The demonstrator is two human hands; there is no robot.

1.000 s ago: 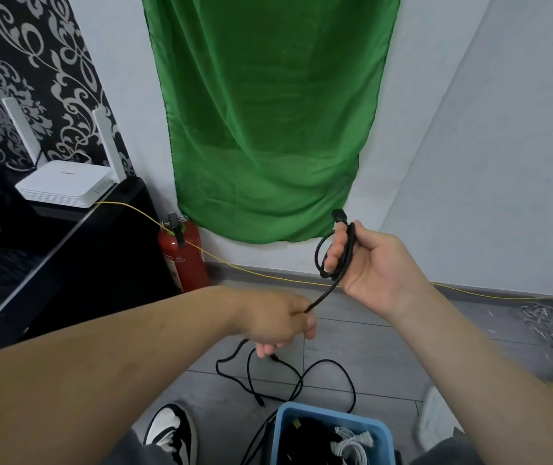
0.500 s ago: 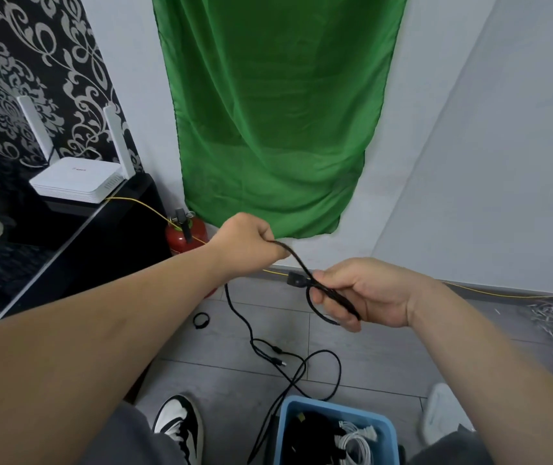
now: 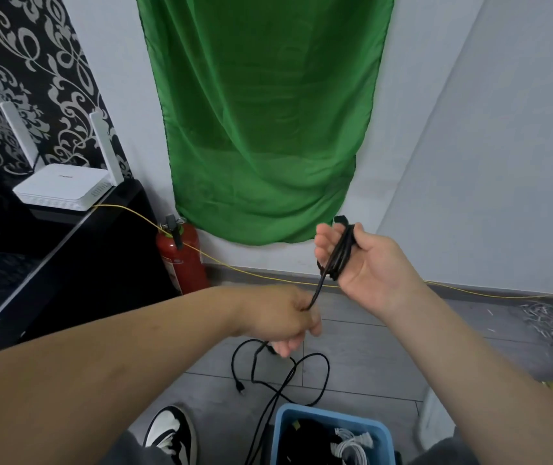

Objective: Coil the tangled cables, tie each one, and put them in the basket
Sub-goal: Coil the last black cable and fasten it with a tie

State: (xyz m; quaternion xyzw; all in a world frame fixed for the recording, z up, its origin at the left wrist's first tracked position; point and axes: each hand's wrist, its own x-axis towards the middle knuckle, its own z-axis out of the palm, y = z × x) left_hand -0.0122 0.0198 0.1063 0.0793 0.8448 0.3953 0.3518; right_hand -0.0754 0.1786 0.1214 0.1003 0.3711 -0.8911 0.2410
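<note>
My right hand [image 3: 365,260] is raised with several loops of a black cable [image 3: 340,253] wrapped round its fingers; the plug end sticks up above the hand. From those loops the cable runs taut down to my left hand [image 3: 282,320], which pinches it lower and to the left. Below that hand the rest of the black cable [image 3: 288,374] lies in loose loops on the grey floor. A blue basket [image 3: 328,421] stands at the bottom edge, holding dark and white cables.
A red fire extinguisher [image 3: 181,260] stands by the wall under a green cloth [image 3: 261,122]. A black cabinet [image 3: 67,263] on the left carries a white router [image 3: 60,186]. A thin yellow wire [image 3: 268,278] runs along the skirting. My shoe [image 3: 171,431] is beside the basket.
My right hand rose and turned upright with another loop round it. My left hand dropped from up by the extinguisher to a lower spot along the cable.
</note>
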